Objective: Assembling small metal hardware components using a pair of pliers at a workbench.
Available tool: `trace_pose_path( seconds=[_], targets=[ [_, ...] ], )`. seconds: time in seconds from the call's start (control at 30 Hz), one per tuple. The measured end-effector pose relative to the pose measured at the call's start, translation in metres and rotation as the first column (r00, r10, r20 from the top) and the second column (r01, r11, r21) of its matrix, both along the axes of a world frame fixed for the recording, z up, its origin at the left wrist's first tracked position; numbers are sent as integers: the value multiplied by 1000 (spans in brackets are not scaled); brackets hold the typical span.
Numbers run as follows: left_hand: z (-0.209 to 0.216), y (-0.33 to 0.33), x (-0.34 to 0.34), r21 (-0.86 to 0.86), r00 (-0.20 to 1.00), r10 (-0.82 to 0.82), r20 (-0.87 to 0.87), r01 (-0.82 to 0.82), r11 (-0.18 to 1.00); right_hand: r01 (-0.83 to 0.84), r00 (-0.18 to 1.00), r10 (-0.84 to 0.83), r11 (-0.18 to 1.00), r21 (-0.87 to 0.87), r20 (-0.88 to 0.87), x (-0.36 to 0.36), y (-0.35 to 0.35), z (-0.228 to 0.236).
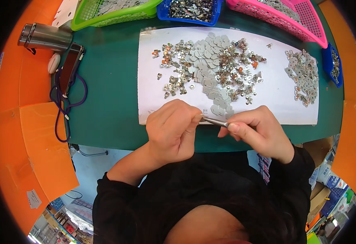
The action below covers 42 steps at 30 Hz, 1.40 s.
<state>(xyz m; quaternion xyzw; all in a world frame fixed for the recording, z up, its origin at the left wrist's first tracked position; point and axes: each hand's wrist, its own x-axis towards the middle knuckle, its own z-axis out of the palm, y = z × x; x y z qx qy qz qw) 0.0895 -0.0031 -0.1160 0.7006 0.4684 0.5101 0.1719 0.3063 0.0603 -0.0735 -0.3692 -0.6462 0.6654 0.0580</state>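
Note:
My right hand grips a slim silver pointed tool, which looks like tweezers, its tip pointing left. That tip meets the pinched thumb and finger of my left hand; whatever small piece they hold is hidden. Both hands are over the near edge of a white board. Just beyond them, flat grey metal plates lie in a long heap. Small shiny metal fittings, some coppery, flank it on the left and right. Another pile of plate pieces lies at the board's right end.
Along the far edge of the green table stand a green basket, a blue tray and a pink basket, all holding metal parts. A small blue tray is far right. On the left are a steel flask and a corded phone.

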Motion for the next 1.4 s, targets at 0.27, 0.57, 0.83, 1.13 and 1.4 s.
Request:
trace_pose_path(
  seconds=[0.27, 0.57, 0.83, 1.13, 1.4],
  targets=[
    [-8, 4, 1, -41, 996, 78, 42, -76, 996, 151, 982, -189, 785, 601, 0, -8, -18, -4],
    [14, 14, -11, -173, 981, -184, -60, 171, 970, -67, 994, -13, 706, 705, 107, 11, 11, 19],
    [21, 17, -15, -178, 959, -259, -115, 237, 955, -152, 986, 69, 753, 640, 153, 8, 20, 32],
    [20, 13, -16, -241, 961, -257, -105, 226, 944, -160, 984, 100, 858, 488, 147, 7, 22, 25],
    [16, -2, -18, -345, 958, -257, -123, 202, 917, -263, 962, 112, 625, 734, 249, 4, 9, 16]
  ],
)
